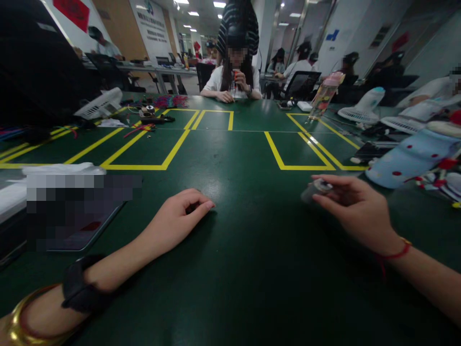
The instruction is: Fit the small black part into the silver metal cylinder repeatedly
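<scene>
My left hand [180,216] rests on the dark green table [230,269], its fingers curled in and the thumb tip close against the index finger. Nothing shows between them. On the right, my right hand [356,211] pinches a small grey cylinder [317,191] with a metallic end between thumb and fingers. The cylinder is blurred, so its exact kind cannot be made out. It is held tilted, just above or at the tabletop; which of the two I cannot tell.
Yellow tape lines [133,167] mark the table. A tablet-like device [104,226] lies left, a light blue bottle-like object [406,156] right. Farther back are white fans [363,108], a clear bottle [326,96] and wires [167,101]. A person [234,81] sits opposite.
</scene>
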The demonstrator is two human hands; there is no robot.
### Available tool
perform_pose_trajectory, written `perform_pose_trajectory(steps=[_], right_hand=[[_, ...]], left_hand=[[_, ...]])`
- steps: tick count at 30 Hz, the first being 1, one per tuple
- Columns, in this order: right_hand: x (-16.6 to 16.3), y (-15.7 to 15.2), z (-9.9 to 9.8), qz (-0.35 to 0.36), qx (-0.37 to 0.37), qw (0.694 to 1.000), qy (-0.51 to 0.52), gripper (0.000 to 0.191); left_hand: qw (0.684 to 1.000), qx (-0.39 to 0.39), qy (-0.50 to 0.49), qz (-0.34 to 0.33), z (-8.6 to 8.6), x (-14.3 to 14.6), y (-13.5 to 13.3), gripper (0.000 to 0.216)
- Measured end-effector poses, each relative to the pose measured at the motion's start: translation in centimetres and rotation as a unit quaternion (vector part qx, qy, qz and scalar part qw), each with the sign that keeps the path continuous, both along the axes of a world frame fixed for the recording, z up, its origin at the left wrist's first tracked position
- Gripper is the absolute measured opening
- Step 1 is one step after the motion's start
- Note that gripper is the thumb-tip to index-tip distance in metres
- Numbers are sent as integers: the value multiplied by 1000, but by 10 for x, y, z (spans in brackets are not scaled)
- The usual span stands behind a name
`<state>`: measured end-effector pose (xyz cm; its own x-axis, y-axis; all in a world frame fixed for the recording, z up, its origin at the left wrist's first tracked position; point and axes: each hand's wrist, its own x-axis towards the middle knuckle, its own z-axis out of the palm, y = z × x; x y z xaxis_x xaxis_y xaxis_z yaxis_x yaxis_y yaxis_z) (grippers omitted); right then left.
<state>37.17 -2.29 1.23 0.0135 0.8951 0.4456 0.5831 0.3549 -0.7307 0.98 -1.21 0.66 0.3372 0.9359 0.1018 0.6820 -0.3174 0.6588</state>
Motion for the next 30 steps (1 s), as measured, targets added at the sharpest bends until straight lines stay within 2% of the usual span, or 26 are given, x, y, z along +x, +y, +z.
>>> perform_pose_trajectory(steps=[3, 6, 10, 14, 19, 24, 30], right_hand=[[-58, -4, -2, 155, -25, 988, -1, 36], [-94, -5, -5, 222, -43, 974, -9, 34], [-104, -1, -9, 232, -52, 971, 3, 35], [-102, 1, -13, 240, -63, 969, 13, 35], [-104, 1, -17, 230, -69, 968, 65, 63], [-104, 3, -18, 234, -99, 966, 51, 48], [-103, 3, -15, 228, -105, 968, 27, 41]], left_hand=[[1000, 9, 11, 3, -1, -1, 1, 28], [1000, 20, 15, 0, -3, -2, 1, 27], [999, 31, 15, -6, -4, 0, 2, 27], [999, 49, 2, -8, 4, 13, -1, 24], [993, 96, -37, -55, 24, 47, -5, 23], [990, 103, -56, -74, 33, 69, -2, 15], [990, 109, -80, -28, 37, 59, 2, 18]])
